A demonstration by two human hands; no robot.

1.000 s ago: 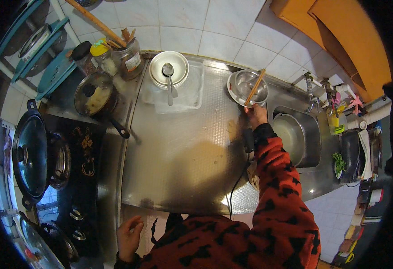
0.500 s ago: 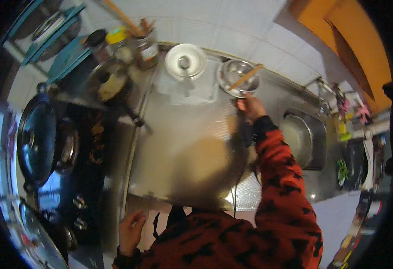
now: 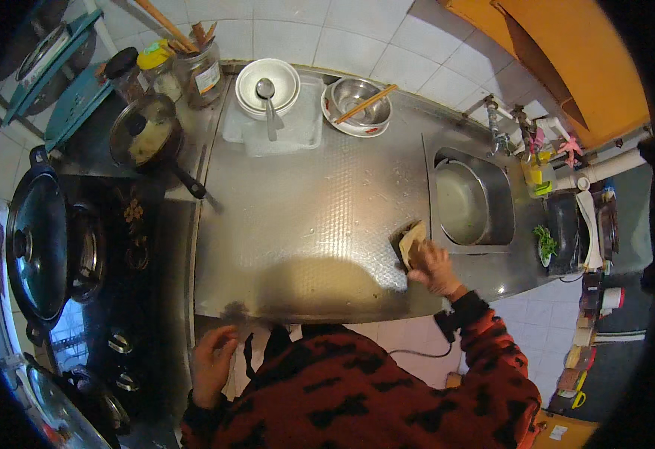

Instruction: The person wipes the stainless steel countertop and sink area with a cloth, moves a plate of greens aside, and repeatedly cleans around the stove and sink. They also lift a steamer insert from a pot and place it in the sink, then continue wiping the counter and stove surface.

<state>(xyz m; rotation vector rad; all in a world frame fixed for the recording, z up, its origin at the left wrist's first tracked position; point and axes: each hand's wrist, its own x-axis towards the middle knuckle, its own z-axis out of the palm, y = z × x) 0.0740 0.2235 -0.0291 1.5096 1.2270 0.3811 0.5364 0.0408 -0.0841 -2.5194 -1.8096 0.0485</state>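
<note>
My right hand [image 3: 435, 271] presses a folded tan cloth [image 3: 412, 244] with a dark edge onto the steel counter [image 3: 305, 202], just left of the sink. Its fingers are bent over the cloth and partly cover it. Below the counter's front edge at the left, my left hand [image 3: 214, 358] hangs with nothing in it, its fingers loosely curved and apart. Toward the wall, a metal bowl [image 3: 362, 102] rests on a white plate, with wooden chopsticks [image 3: 369, 103] laid across it. White bowls [image 3: 268, 84] hold a spoon [image 3: 268, 102] to the left of it.
At right, a basin [image 3: 461, 203] sits in the sink [image 3: 496, 196], with greens [image 3: 545, 243] in a dish beyond. A lidded frying pan [image 3: 145, 133] stands at the back left, its handle pointing toward the counter. Jars [image 3: 199, 73] line the wall; a large lidded pot [image 3: 41, 236] is on the stove.
My right hand has come back from beside the metal bowl to the counter's near right part. The head view has shifted, and my left hand remains by the front edge.
</note>
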